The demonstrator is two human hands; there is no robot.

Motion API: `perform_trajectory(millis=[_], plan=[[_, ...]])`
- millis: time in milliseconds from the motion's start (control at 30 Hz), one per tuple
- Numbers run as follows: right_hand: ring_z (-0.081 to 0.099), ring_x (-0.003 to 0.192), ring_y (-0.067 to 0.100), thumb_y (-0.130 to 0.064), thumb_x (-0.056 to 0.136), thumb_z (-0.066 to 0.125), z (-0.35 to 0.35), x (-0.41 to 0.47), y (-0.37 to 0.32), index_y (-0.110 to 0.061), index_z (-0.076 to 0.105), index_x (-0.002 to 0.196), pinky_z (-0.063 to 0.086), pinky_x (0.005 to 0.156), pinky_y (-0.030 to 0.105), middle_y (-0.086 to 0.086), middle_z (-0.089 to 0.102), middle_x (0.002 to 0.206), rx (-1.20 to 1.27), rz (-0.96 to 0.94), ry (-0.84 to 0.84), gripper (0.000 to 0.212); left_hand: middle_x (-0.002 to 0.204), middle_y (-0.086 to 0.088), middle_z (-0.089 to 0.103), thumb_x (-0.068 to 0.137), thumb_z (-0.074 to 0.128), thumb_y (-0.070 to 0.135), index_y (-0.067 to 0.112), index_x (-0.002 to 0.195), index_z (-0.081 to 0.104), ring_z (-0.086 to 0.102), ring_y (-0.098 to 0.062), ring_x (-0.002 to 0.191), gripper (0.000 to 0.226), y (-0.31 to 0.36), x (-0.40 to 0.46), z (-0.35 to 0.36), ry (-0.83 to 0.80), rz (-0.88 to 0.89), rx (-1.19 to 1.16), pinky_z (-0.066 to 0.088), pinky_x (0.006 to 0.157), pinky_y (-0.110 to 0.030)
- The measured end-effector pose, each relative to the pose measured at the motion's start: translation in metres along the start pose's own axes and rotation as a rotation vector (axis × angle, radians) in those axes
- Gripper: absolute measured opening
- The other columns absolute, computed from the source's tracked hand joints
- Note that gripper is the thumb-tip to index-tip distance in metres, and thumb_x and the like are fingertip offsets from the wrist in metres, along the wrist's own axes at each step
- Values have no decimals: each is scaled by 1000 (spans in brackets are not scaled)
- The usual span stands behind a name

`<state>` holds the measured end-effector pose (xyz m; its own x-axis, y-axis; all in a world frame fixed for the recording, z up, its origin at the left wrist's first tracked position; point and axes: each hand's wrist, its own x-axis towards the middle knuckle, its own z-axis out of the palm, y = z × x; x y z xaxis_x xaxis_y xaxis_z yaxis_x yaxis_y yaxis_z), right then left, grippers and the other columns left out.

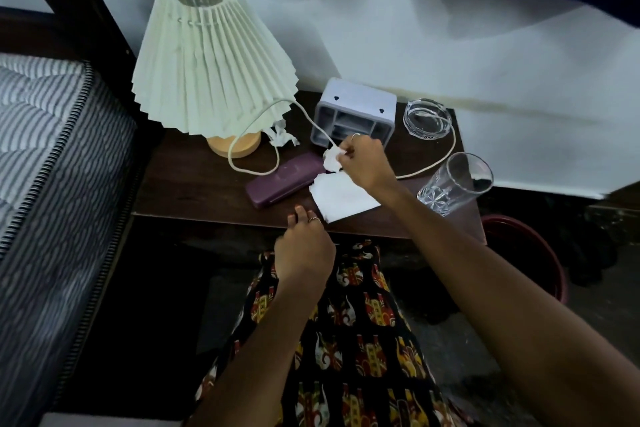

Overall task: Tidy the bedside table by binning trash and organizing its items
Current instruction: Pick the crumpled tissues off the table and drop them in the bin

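My right hand (pixel 363 163) pinches a crumpled white tissue (pixel 331 159) just above the dark wooden bedside table (pixel 194 191). Under that hand lies a flat white paper napkin (pixel 341 198). A second crumpled tissue (pixel 281 138) rests beside the lamp's wooden base (pixel 239 147). A purple glasses case (pixel 282 180) lies left of the napkin. My left hand (pixel 304 246) hovers at the table's front edge, fingers loosely curled, holding nothing.
A pleated white lamp shade (pixel 211 55) leans over the table's left; its cord (pixel 252 135) loops across the top. A grey organizer box (pixel 355 114), a glass ashtray (pixel 427 120) and a tilted drinking glass (pixel 453 184) stand right. A red bin (pixel 530 246) sits on the floor right, a mattress (pixel 45 149) left.
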<state>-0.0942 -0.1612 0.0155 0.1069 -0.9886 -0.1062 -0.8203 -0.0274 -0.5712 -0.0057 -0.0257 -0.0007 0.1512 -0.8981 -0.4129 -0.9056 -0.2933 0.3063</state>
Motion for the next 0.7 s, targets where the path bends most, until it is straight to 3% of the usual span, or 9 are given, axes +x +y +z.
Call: perform_trajectory(millis=[100, 167, 233, 367, 433, 500, 567, 633, 700], plan=[[64, 86, 23, -11, 84, 59, -17, -3, -3, -4, 64, 93, 46, 83, 27, 12, 69, 93, 212, 52, 98, 13, 160, -8, 13, 98, 34, 22, 8, 148, 24, 23, -26, 144, 53, 1, 0, -1, -11, 2, -13, 34, 107, -45], [61, 80, 17, -12, 86, 56, -31, -11, -5, -14, 61, 88, 52, 88, 41, 6, 66, 88, 487, 130, 80, 5, 160, -8, 12, 98, 35, 23, 8, 148, 23, 23, -27, 144, 54, 0, -1, -2, -16, 6, -12, 34, 107, -45], [60, 76, 15, -8, 89, 53, -48, -26, -5, -18, 55, 86, 53, 84, 42, 3, 64, 87, 775, 193, 42, 11, 160, -8, 12, 98, 36, 24, 8, 148, 23, 22, -27, 144, 55, -1, -3, -2, -16, 6, -5, 34, 107, -45], [64, 74, 21, 6, 85, 49, -93, -64, 5, -10, 48, 85, 56, 83, 45, 10, 61, 87, 1272, 195, 119, 16, 160, -8, 12, 98, 32, 20, 8, 149, 21, 21, -27, 144, 53, 0, -4, -1, -12, 9, 5, 33, 108, -45], [68, 71, 21, 5, 86, 43, -119, -76, 26, -5, 43, 88, 59, 75, 39, 17, 63, 92, 1382, 163, 221, 10, 160, -8, 13, 98, 30, 18, 9, 149, 22, 22, -27, 144, 52, -1, -4, 0, -1, 10, 19, 33, 107, -45], [69, 77, 14, -7, 92, 44, -143, -92, 62, -12, 50, 87, 57, 80, 32, 4, 67, 89, 1244, 166, 371, 9, 159, -8, 15, 98, 30, 18, 9, 148, 24, 23, -27, 143, 52, -2, -3, 2, 7, 17, 22, 34, 107, -45], [62, 84, -3, -17, 92, 54, -160, -116, 107, -17, 58, 90, 50, 88, 20, -9, 64, 86, 1237, 235, 393, 4, 160, -7, 14, 98, 30, 19, 10, 148, 24, 22, -26, 144, 52, -4, -4, 2, 2, 23, 18, 33, 107, -45], [55, 83, -16, -33, 92, 58, -167, -133, 155, -5, 66, 85, 42, 87, 8, -16, 57, 71, 1225, 302, 329, 30, 160, -6, 14, 98, 29, 19, 10, 149, 23, 21, -25, 144, 52, -3, -5, 1, 1, 33, 30, 33, 107, -44], [61, 94, -3, -36, 87, 64, -165, -136, 205, -12, 70, 88, 48, 90, 16, -3, 69, 83, 1528, 441, 488, 24, 160, -6, 13, 98, 29, 19, 10, 149, 23, 21, -25, 144, 52, -1, -5, 0, 2, 35, 43, 33, 107, -45]])
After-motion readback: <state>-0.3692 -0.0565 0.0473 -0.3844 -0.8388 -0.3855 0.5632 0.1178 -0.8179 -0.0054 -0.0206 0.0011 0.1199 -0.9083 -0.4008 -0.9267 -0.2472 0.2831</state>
